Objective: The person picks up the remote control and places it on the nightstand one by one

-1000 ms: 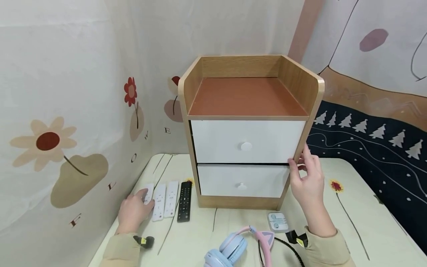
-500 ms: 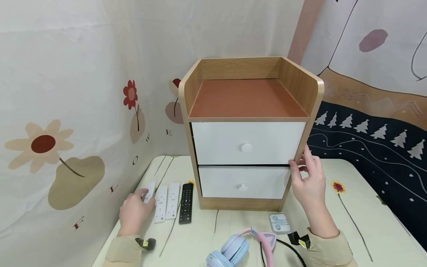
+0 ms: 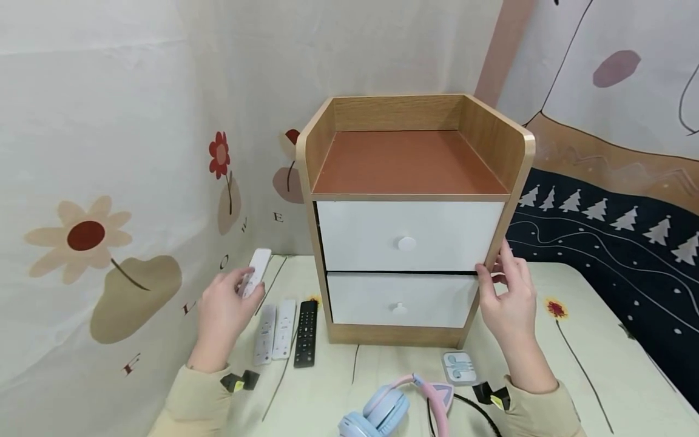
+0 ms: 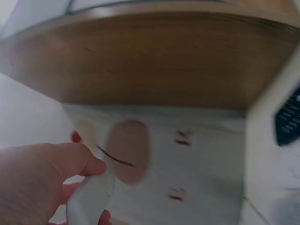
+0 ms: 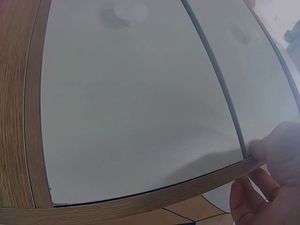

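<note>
A white remote control (image 3: 256, 272) is raised above the table, pinched between the thumb and fingers of my left hand (image 3: 225, 309). In the left wrist view the same remote (image 4: 91, 199) shows its pale rounded end beside the thumb. My right hand (image 3: 509, 297) grips the right side edge of a small wooden cabinet (image 3: 393, 334), thumb on the front and fingers behind. The right wrist view shows this thumb (image 5: 260, 149) at the gap between the two white drawers. Both the upper drawer (image 3: 360, 237) and the lower drawer (image 3: 360, 298) are closed, each with a round white knob.
Two white remotes (image 3: 265, 334) and a black remote (image 3: 306, 334) lie side by side left of the cabinet. Boxed earphones (image 3: 459, 368) and blue-and-pink headphones (image 3: 386, 411) lie in front. A patterned fabric wall (image 3: 136, 121) stands close on the left.
My left hand has lifted the leftmost white remote off the table, up and slightly right, tilting it. My right hand keeps its place on the cabinet edge.
</note>
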The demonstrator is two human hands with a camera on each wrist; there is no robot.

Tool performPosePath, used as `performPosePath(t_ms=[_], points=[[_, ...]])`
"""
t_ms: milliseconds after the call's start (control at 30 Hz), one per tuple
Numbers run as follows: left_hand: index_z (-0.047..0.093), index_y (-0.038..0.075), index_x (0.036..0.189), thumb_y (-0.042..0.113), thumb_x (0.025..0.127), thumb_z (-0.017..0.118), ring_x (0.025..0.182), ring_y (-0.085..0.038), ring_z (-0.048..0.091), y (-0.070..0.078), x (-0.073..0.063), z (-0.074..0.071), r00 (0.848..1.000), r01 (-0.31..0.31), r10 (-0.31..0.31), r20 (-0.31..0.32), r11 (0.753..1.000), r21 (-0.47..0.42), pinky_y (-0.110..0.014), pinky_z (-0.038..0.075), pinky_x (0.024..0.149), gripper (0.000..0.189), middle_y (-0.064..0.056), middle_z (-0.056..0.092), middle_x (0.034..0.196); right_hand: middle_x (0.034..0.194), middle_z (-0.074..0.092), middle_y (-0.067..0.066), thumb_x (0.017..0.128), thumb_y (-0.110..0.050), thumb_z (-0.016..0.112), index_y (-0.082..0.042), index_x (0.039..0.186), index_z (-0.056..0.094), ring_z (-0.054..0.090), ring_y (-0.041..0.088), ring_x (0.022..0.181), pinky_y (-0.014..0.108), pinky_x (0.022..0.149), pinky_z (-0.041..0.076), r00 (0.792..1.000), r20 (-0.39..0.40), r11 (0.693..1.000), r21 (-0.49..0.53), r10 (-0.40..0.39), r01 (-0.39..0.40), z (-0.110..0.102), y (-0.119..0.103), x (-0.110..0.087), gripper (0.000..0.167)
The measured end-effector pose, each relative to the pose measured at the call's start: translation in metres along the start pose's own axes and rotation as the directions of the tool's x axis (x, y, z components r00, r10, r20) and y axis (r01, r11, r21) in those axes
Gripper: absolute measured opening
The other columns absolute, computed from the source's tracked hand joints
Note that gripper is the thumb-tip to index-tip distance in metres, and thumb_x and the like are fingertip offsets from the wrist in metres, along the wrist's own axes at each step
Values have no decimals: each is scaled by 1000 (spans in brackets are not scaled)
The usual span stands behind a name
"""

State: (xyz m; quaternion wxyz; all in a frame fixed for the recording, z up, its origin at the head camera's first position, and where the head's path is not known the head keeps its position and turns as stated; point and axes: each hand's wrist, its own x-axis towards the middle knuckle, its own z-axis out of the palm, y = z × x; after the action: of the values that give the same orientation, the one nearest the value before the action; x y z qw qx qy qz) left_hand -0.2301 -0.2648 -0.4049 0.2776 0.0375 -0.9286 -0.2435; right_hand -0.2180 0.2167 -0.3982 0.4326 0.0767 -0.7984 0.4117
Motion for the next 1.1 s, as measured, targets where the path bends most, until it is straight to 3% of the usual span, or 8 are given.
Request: performPosePath(t_ms=[333, 467, 600, 700, 867, 1000, 1100], points=[[79, 14, 131, 31, 96, 80, 85, -38, 71, 75, 37, -54, 979, -170, 161, -128, 984, -58, -50, 54, 68, 39, -19, 75, 111, 117, 61, 30, 101, 4, 73, -11, 166, 49, 50, -21, 105, -3, 91, 43, 1000, -13, 1000, -7, 16, -16, -4, 1, -2, 72], [81, 13, 128, 28, 95, 81, 83, -34, 70, 101, 49, -76, 959, -217, 189, -210, 969, -119, -38, 51, 66, 37, -18, 76, 106, 117, 61, 29, 101, 5, 73, -12, 166, 49, 50, -21, 106, -3, 91, 43, 1000, -17, 1000, -9, 18, -18, -4, 1, -3, 72], [82, 13, 126, 26, 94, 83, 81, -21, 66, 123, 57, -98, 929, -266, 198, -312, 944, -195, -15, 45, 63, 35, -15, 75, 101, 116, 62, 29, 100, 5, 73, -13, 166, 50, 51, -20, 105, -3, 91, 44, 1000, -14, 1000, 0, -1, 1, -2, 1, -2, 72], [83, 13, 124, 25, 93, 84, 82, -11, 63, 140, 62, -113, 899, -312, 203, -389, 919, -241, -7, 42, 63, 33, -13, 76, 100, 115, 62, 29, 100, 5, 73, -13, 166, 50, 51, -19, 105, -3, 90, 44, 1000, -12, 1000, 4, -15, 15, 0, 0, -1, 72], [83, 12, 121, 26, 93, 83, 84, -5, 63, 175, 69, -130, 856, -401, 246, -454, 871, -284, -9, 46, 69, 31, -12, 77, 103, 116, 62, 29, 101, 3, 73, -12, 166, 49, 50, -20, 105, -4, 91, 43, 1000, -10, 1000, -7, -9, 9, 1, 0, 1, 71], [84, 10, 119, 25, 92, 83, 89, -12, 69, 201, 73, -134, 830, -480, 316, -460, 825, -299, -11, 48, 73, 30, -12, 79, 106, 116, 62, 29, 101, 2, 73, -12, 166, 49, 50, -21, 105, -4, 90, 42, 1000, -4, 1000, -13, 4, -4, 0, 0, 0, 71], [84, 8, 118, 26, 92, 84, 91, -19, 71, 220, 75, -131, 803, -545, 391, -451, 788, -287, -19, 50, 73, 31, -12, 80, 108, 116, 62, 29, 101, 3, 73, -13, 166, 49, 50, -20, 104, -4, 90, 43, 1000, -3, 1000, -8, 12, -12, 0, -1, -1, 71]])
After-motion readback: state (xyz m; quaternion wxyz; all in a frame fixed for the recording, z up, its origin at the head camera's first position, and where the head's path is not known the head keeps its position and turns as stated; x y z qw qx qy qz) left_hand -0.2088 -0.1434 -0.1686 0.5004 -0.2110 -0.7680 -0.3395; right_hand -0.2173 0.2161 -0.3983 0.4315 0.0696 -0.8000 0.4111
